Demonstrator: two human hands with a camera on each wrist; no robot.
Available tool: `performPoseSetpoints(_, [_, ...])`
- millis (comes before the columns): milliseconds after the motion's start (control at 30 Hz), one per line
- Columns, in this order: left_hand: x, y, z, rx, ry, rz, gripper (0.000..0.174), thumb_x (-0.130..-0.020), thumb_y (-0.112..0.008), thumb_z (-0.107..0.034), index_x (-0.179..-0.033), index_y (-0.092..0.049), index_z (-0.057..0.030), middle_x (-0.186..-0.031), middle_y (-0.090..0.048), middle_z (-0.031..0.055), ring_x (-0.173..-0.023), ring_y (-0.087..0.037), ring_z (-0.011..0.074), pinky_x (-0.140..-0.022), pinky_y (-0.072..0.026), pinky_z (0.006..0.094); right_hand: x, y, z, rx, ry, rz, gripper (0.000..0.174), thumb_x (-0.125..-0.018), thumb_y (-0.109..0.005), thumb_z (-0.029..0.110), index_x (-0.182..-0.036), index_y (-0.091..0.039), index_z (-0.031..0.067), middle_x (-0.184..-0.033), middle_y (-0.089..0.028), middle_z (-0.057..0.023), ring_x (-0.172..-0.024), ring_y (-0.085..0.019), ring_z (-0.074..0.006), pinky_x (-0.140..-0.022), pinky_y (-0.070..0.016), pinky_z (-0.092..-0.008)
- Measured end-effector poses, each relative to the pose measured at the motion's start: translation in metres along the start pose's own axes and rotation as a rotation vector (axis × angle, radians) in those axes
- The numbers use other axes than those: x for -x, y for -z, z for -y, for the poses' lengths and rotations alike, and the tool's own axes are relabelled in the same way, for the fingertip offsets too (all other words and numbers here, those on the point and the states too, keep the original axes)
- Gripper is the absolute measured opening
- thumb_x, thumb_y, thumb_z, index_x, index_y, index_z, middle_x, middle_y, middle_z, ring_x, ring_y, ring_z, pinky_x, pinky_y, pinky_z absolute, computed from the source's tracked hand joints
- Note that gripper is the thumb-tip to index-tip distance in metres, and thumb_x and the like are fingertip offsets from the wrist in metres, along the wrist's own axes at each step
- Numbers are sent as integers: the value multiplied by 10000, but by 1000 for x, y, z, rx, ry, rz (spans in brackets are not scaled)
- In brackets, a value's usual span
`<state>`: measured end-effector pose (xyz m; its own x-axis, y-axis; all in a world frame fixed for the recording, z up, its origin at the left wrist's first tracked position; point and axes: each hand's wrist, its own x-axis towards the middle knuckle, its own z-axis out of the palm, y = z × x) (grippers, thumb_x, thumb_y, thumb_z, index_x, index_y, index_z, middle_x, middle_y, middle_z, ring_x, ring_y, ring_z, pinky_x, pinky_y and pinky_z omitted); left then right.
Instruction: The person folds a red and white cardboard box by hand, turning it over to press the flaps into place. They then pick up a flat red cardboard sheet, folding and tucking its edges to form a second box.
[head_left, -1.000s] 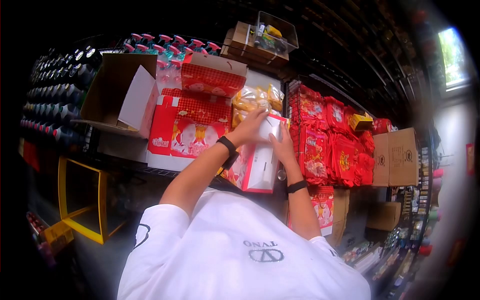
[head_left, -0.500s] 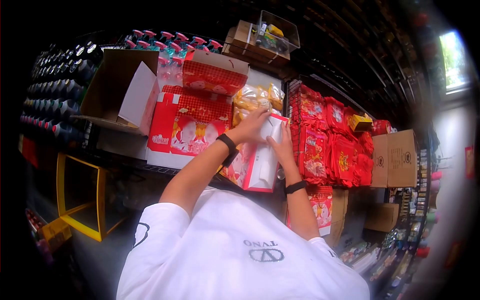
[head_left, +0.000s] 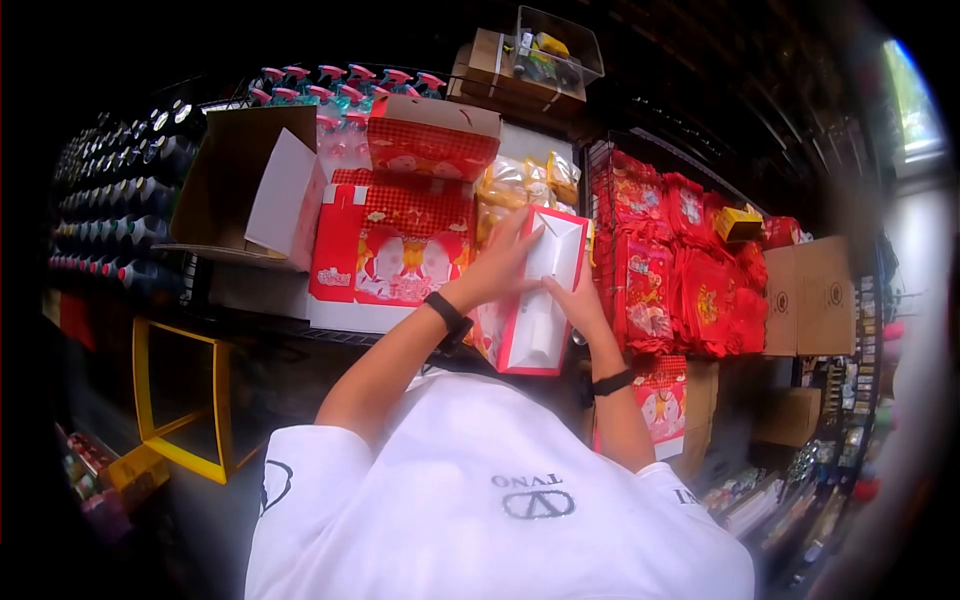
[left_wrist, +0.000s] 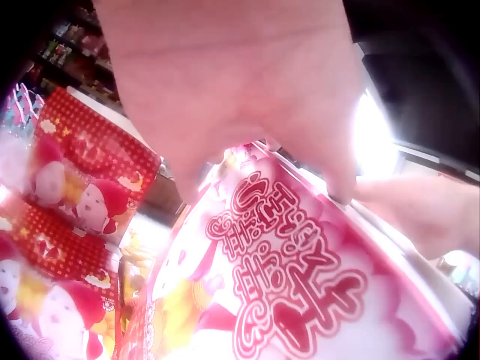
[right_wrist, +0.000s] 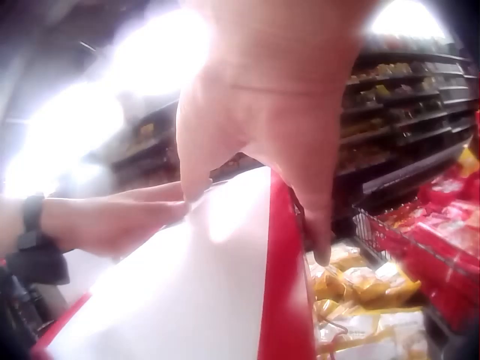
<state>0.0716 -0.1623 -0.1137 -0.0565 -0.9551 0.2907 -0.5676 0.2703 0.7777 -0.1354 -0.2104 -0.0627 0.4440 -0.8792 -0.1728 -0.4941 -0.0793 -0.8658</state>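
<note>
Our right hand [right_wrist: 262, 112] gripped the red-edged white box [right_wrist: 217, 292] from above; our left hand [right_wrist: 112, 221], wearing a black wristband [right_wrist: 34, 229], rested on it. Yellow snack bags [right_wrist: 352, 289] lay below.

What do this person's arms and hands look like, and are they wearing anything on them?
Both the left hand and the right hand are bare, without gloves. Each wrist carries a black band: the left band and the right band. The forearms are uncovered; the white T-shirt has short sleeves and bears a dark printed logo.
</note>
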Motion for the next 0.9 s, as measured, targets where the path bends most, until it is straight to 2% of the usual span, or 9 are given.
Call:
performPoseSetpoints(33, [8, 4, -9, -66, -49, -15, 1040, -766, -896, -333, -1612, -335, -107, -1721, -64, 204, -1587, -81, 423, -1265, -240, 484, 13, -1, 2, 80, 8, -1, 1004, -881, -795, 188, -1583, -140, -105, -1452, -536, -238, -1301, -582, -289, -1058, -495, -376])
performPoseSetpoints(67, [15, 9, -16, -95, -66, 28, 995, -748, -907, -366, -1588, -410, -170, -1719, -83, 198, -1578, -72, 462, -1263, -215, 549, 22, 1, 1, 137, 11, 45, 1165, -837, -836, 250, -1574, -26, -146, -1507, -459, -309, -1373, -527, -362, -1123, -446, -404])
performPoseSetpoints(200, [38, 7, -23, -201, -252, 104, 1032, -703, -922, -424, -1586, -418, -250, -1707, -159, 172, -1558, -76, 506, -1237, -199, 640, 65, -10, -19, 341, -2, -32, 1137, -807, -847, 255, -1621, -103, -23, -1552, -402, -301, -1402, -492, -388, -1134, -436, -433])
performPoseSetpoints(267, [40, 7, -31, -198, -248, 163, 1071, -687, -929, -414, -1599, -393, -242, -1706, -170, 168, -1556, -90, 503, -1234, -204, 641, 70, -8, -34, 320, 45, -13, 1150, -791, -847, 264, -1623, -102, -14, -1567, -375, -319, -1412, -479, -414, -1140, -430, -439])
performPoseSetpoints(367, [42, 3, -44, -229, -201, 246, 1124, -670, -938, -387, -1616, -354, -221, -1704, -180, 172, -1552, -110, 502, -1230, -212, 639, 78, -6, -16, 159, -28, 1, 1151, -779, -839, 249, -1629, -101, 11, -1579, -362, -320, -1411, -477, -429, -1139, -431, -437])
performPoseSetpoints(500, [44, -7, -46, -265, -185, 242, 1148, -629, -937, -402, -1595, -370, -151, -1652, -293, 204, -1503, -247, 505, -1202, -268, 619, 78, -7, -12, 316, -117, -6, 1203, -782, -821, 270, -1600, -17, -93, -1597, -283, -375, -1490, -349, -462, -1188, -376, -447])
performPoseSetpoints(600, [42, -7, -43, -271, -219, 236, 1156, -618, -943, -381, -1594, -372, -143, -1651, -292, 211, -1505, -245, 508, -1206, -275, 606, 80, -12, -11, 336, -130, 17, 1220, -794, -809, 299, -1579, 17, -137, -1613, -217, -396, -1525, -273, -465, -1221, -328, -438])
performPoseSetpoints(700, [40, -7, -45, -268, -216, 236, 1153, -616, -948, -354, -1593, -373, -142, -1656, -279, 214, -1516, -223, 509, -1219, -273, 587, 80, -9, -6, 285, -194, 51, 1215, -803, -804, 300, -1589, 23, -118, -1624, -191, -394, -1529, -262, -469, -1228, -314, -432])
performPoseSetpoints(900, [42, -6, -47, -220, -118, 309, 1143, -640, -956, -324, -1611, -366, -201, -1710, -198, 162, -1570, -118, 465, -1247, -260, 556, 77, -8, -35, 198, -117, -21, 1116, -841, -761, 196, -1627, -3, -38, -1646, -231, -331, -1517, -324, -424, -1210, -339, -411])
